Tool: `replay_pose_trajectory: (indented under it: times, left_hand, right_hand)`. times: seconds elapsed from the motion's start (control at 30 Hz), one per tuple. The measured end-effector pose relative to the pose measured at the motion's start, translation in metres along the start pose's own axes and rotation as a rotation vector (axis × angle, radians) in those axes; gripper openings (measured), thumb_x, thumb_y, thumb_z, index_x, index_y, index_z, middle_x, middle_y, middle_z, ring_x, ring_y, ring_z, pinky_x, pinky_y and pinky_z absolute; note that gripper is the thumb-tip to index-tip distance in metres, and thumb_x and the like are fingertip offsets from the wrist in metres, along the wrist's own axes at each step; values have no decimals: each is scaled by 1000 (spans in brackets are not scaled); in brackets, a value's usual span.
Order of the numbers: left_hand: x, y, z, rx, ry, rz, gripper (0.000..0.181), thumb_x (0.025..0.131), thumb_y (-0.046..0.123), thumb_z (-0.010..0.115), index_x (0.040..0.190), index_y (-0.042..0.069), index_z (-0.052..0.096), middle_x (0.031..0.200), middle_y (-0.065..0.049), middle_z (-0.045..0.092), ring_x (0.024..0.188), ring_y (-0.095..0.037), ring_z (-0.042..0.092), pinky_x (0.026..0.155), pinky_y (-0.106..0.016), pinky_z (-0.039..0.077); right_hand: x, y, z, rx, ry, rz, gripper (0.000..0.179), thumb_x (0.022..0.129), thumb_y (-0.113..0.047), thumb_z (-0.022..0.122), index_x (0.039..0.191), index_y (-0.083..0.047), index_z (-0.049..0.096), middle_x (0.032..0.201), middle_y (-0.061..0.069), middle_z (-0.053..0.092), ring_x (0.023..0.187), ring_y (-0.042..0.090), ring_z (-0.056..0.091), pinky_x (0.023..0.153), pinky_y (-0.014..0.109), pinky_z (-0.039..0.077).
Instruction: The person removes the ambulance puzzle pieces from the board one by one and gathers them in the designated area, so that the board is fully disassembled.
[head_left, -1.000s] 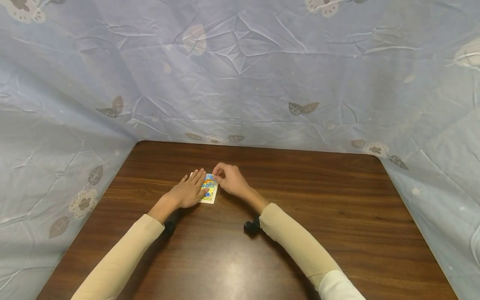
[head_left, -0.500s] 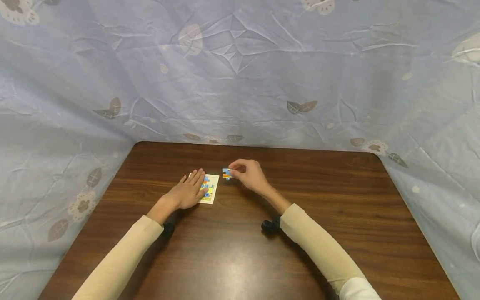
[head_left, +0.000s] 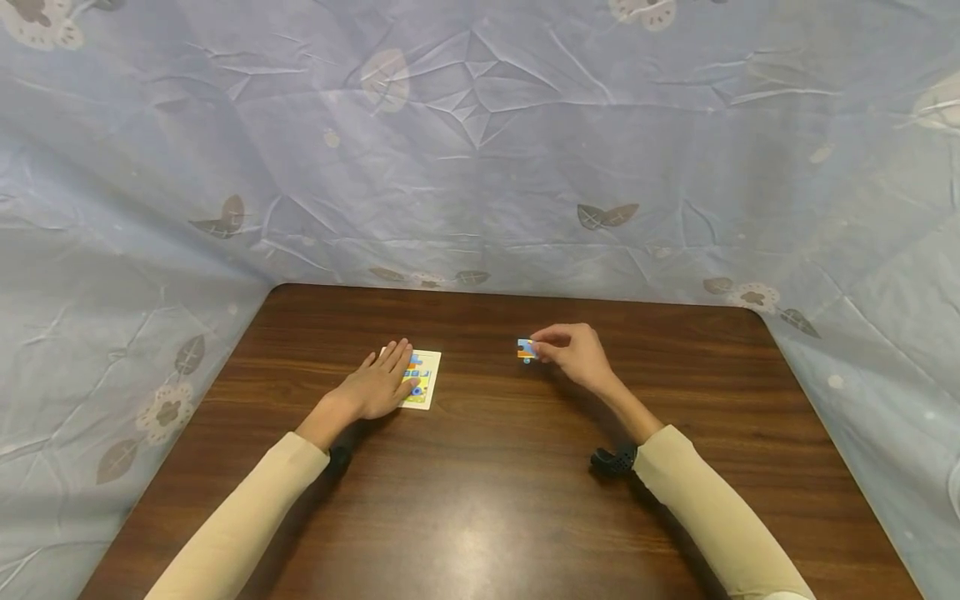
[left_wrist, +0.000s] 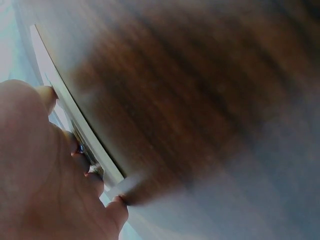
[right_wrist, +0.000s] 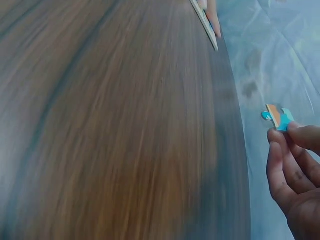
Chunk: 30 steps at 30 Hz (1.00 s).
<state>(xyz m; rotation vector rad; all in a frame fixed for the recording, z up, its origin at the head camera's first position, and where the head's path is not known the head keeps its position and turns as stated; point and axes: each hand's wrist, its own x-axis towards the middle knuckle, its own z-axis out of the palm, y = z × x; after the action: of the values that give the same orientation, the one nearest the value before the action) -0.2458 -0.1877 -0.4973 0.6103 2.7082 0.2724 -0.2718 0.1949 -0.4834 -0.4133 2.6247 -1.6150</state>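
Observation:
A small jigsaw puzzle with a pale border (head_left: pixel 430 379) and a blue, orange and yellow picture lies on the table, left of the middle. My left hand (head_left: pixel 375 386) rests flat over it with its fingers straight, hiding its left part. Well to the right, my right hand (head_left: pixel 576 354) pinches a blue and orange puzzle piece (head_left: pixel 526 349) between thumb and fingertips. In the right wrist view the puzzle piece (right_wrist: pixel 278 119) shows a round knob on one side. The left wrist view has the puzzle's edge (left_wrist: pixel 82 120) under the left hand (left_wrist: pixel 45 165).
The dark wood table (head_left: pixel 480 492) has a bright glare spot near its front. A pale blue patterned cloth (head_left: pixel 480 167) hangs behind it and along both sides. Black wrist straps (head_left: pixel 613 461) show at both cuffs.
My right hand has lifted the puzzle piece from the puzzle's upper right and carried it to the right. The left hand has stayed on the puzzle.

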Motion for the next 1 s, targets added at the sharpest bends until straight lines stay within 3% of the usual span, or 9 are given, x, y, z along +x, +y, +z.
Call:
replay_pose_trajectory:
  times: [0.57,1.0]
  left_hand:
    - [0,0,1,10,7,-8,76,115,47,31,169,2,3,178,-19,-3,166,-40,0,133,-64,5]
    - [-1,1,0,1,6,-4,76,115,48,30,169,3,2,178,-18,-3,166,-40,-1,133,-64,5]
  right_hand:
    - [-37,38,-71,-21,-2,150,25,97,-10,76,116,6,76,115,31,75,87,30,81,78,34,67]
    - [-52,56,-98,13,17,243,31,98,-7,73,122,12,72,119,34,72,85,26,81,77,34,67]
